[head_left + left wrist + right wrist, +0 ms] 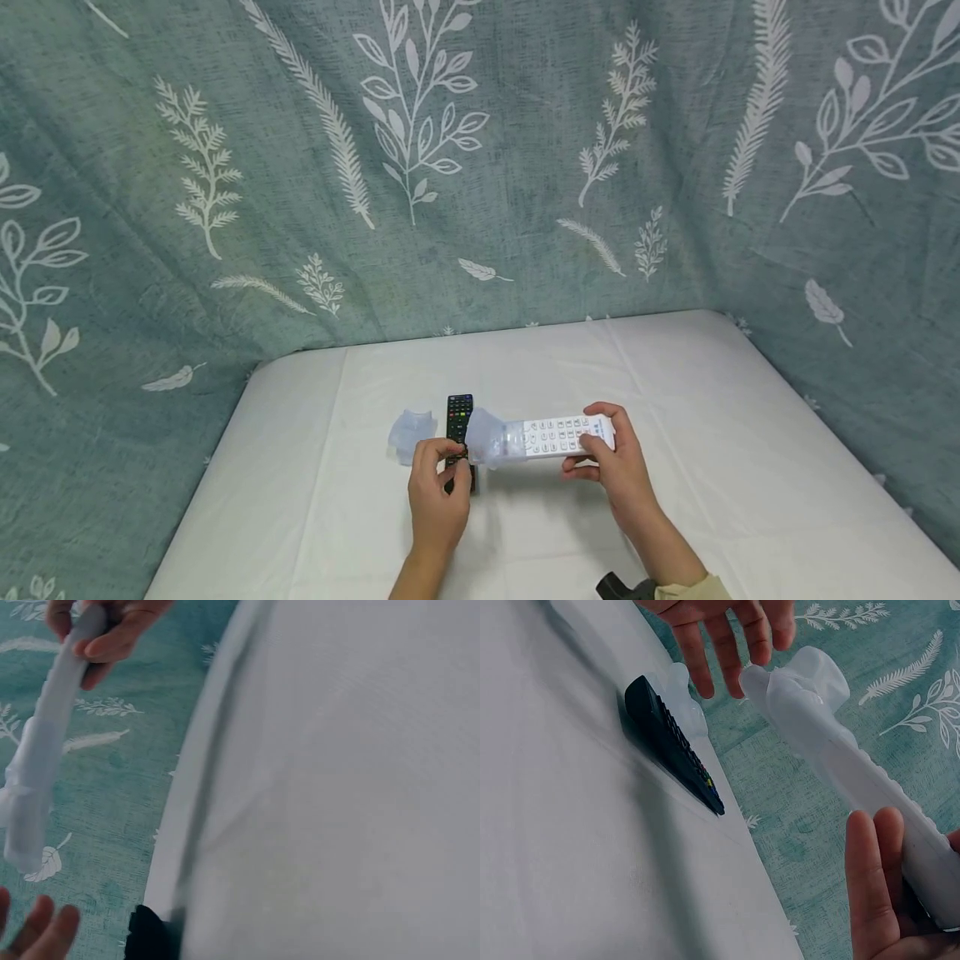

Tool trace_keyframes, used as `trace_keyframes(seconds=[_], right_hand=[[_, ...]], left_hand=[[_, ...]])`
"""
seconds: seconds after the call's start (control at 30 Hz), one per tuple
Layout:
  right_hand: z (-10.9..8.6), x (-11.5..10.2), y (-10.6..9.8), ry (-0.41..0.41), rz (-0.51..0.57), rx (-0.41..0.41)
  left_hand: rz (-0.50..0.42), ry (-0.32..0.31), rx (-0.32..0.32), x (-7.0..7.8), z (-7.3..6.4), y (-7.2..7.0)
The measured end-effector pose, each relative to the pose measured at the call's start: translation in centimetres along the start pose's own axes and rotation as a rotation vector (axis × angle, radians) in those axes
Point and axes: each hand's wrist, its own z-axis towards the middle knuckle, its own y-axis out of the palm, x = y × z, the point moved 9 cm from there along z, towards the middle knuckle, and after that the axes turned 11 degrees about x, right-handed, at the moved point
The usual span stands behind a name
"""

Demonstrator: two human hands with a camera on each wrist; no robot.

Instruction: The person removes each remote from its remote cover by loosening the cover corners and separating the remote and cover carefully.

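My right hand (619, 467) grips a white remote control (562, 437) by its right end, with the thumb over the buttons. A translucent, soft protective cover (497, 438) is on the remote's left part, its end flaring out loosely. Just left of that end is my left hand (440, 496), and the right wrist view shows its fingers (724, 645) loosely extended, apart from the cover. The left wrist view shows the covered remote (45, 742) held above the table, side-on. Beneath the left hand, a black remote control (460, 408) lies on the table, partly hidden by the fingers.
A second piece of translucent soft plastic (412, 433) lies left of the black remote. The white-covered table (337, 517) extends to a patterned green curtain (480, 167) behind and at the sides. A black strap-like piece (626, 587) sits at the right wrist.
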Motion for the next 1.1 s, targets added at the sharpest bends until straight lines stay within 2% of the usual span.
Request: trace_keyframes(seconds=[0.17,0.23,0.33,0.43,0.6,0.77,0.93,1.1], right_hand=[[-0.2,-0.2,0.1,-0.025,0.001,-0.012],[-0.3,-0.3,0.1,-0.032,0.01,-0.017],[-0.4,-0.4,0.2,-0.043,0.027,-0.025],[-0.6,-0.5,0.3,-0.06,0.037,-0.036],[-0.7,-0.5,0.3,-0.081,0.059,-0.053],[-0.6,-0.3,0.2,-0.086,0.061,-0.059],[-0.7,-0.2,-0.1,-0.098,0.058,-0.052],[-0.7,-0.1,-0.1,-0.117,0.05,-0.057]], left_hand=[[-0.11,-0.369,-0.103,-1.8,0.2,1.0],[-0.137,-0.467,-0.161,-1.9,0.1,1.7],[-0.169,-0.549,-0.237,-1.8,0.0,2.7],[-0.208,-0.598,-0.263,-1.6,0.0,3.3],[-0.214,-0.656,-0.238,-2.0,-0.1,3.3],[-0.206,-0.642,-0.241,-2.2,0.2,3.0],[-0.245,-0.627,-0.247,-1.9,0.3,3.1],[-0.231,-0.637,-0.213,-2.0,0.4,2.9]])
